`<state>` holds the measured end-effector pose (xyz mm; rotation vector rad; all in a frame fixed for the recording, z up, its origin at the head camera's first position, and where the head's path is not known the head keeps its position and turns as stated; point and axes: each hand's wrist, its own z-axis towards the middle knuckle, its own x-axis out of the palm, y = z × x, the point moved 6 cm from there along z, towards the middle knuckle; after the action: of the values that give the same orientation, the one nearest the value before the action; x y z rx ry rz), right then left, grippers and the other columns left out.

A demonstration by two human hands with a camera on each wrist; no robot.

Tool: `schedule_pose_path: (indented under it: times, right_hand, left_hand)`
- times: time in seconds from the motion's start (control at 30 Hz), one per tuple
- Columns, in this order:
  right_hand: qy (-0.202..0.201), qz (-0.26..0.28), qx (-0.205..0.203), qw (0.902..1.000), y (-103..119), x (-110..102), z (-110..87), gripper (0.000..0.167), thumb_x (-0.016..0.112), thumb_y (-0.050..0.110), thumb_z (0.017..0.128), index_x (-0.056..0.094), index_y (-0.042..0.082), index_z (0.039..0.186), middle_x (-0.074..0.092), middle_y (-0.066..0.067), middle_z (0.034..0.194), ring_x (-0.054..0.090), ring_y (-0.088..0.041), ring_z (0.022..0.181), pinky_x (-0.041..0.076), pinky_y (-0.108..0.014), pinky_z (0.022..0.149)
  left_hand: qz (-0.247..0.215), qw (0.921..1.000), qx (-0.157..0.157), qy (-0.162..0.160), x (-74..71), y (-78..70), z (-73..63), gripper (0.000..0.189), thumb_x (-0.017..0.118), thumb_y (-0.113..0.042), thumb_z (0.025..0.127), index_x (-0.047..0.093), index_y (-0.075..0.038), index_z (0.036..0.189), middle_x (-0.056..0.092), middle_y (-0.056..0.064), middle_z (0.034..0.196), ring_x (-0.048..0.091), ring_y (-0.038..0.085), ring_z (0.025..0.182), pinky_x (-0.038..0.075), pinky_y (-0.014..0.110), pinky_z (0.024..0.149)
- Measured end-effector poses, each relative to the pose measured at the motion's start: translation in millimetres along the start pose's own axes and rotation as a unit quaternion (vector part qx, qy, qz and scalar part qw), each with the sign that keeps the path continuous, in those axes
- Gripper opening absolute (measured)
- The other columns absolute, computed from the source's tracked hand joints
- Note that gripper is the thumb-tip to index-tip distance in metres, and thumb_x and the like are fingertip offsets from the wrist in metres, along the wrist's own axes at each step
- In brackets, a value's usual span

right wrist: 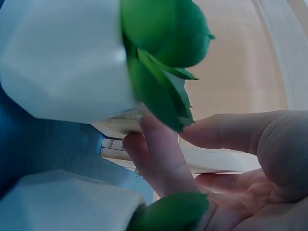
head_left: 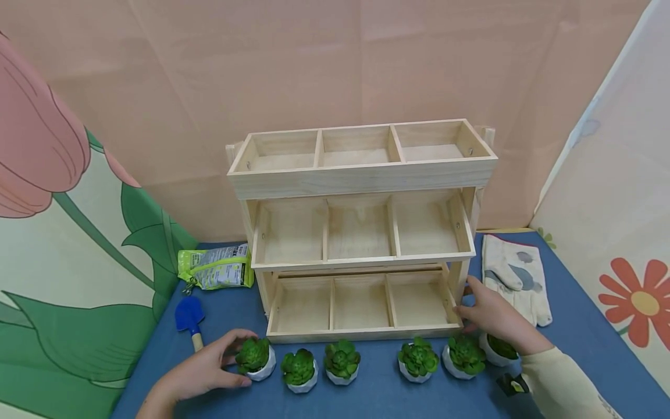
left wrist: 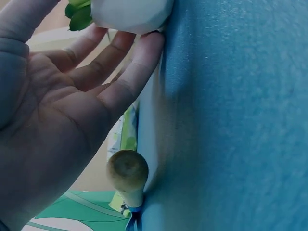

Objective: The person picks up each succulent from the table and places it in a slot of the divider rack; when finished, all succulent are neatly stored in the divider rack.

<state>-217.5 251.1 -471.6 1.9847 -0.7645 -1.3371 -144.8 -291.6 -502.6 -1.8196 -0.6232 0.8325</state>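
Observation:
A three-tier wooden planter shelf (head_left: 362, 179) stands in the middle, each tier split into three compartments. My left hand (head_left: 209, 364) curls around a succulent in a white pot (head_left: 260, 366) at the left end of a row of potted succulents. In the left wrist view its fingertips (left wrist: 149, 45) touch the faceted white pot (left wrist: 132, 14). At the right end of the bottom tier (head_left: 361, 336), my right hand (head_left: 494, 317) grips the wood by its edge. In the right wrist view the fingers (right wrist: 166, 154) are partly hidden behind a green succulent (right wrist: 163, 86).
More potted succulents (head_left: 342, 361) line the front of the shelf on the blue table (head_left: 377, 401). At left lie a green-and-grey bag (head_left: 222, 266) and a blue shovel (head_left: 189, 314). White gloves (head_left: 515, 273) lie at right, and a small black item (head_left: 512, 384) sits near the right sleeve.

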Motion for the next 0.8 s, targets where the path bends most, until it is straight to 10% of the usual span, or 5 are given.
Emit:
schedule_pose_path:
  times: [0.8]
  right_hand:
    - [-0.004, -0.006, -0.012, 0.9999, 0.8, -0.6, 0.4, 0.066, 0.063, 0.005, 0.106, 0.026, -0.012, 0.157, 0.053, -0.043, 0.139, 0.079, -0.032, 0.091, 0.067, -0.039, 0.063]
  left_hand:
    - [-0.006, 0.9999, -0.006, 0.008, -1.9, 5.4, 3.6, 0.071, 0.078, -0.011, 0.097, 0.038, 0.006, 0.153, 0.055, 0.026, 0.145, 0.066, 0.003, 0.123, 0.056, 0.02, 0.098]
